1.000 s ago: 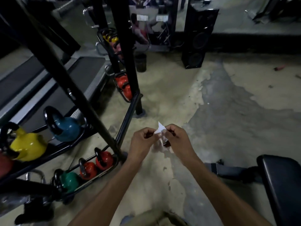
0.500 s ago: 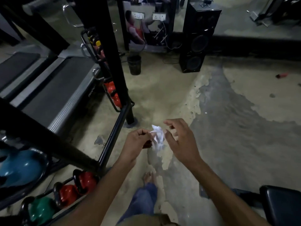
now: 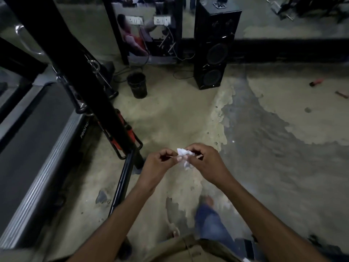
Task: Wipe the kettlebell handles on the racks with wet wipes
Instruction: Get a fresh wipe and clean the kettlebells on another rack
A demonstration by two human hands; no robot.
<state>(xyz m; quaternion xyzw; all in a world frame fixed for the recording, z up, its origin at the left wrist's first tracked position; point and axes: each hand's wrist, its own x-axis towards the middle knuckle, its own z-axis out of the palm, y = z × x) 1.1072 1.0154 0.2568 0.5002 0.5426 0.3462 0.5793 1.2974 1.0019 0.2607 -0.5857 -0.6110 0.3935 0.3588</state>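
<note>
While both hands work at chest height over bare floor, the left hand [image 3: 159,163] and right hand [image 3: 206,164] are close together with fingers curled, each pinching one side of a small crumpled white wet wipe [image 3: 183,153] held between them. Neither hand is touching any equipment. The wipe looks bunched rather than spread, so my read is that it is being opened or re-folded and wiping hasn't started here. The only target in view is a red kettlebell [image 3: 128,132] on a low tier, ahead and to the left of the hands and near them but clearly apart. It is mostly hidden behind the slanted black rack post [image 3: 79,72], and the handle isn't visible, so I can't tell its orientation. The tier seems to run away and to the left along the post, and the bottom rail [image 3: 123,178] passes just left of the left forearm. The left hand is nearer the kettlebell, while the right would have to cross the body. The likely move is to reach forward-left and down past the post on its right side. The risk is the post blocking access to the handle. The treadmill [image 3: 28,148] sits beyond the rack on the far left and is not in the path.
</note>
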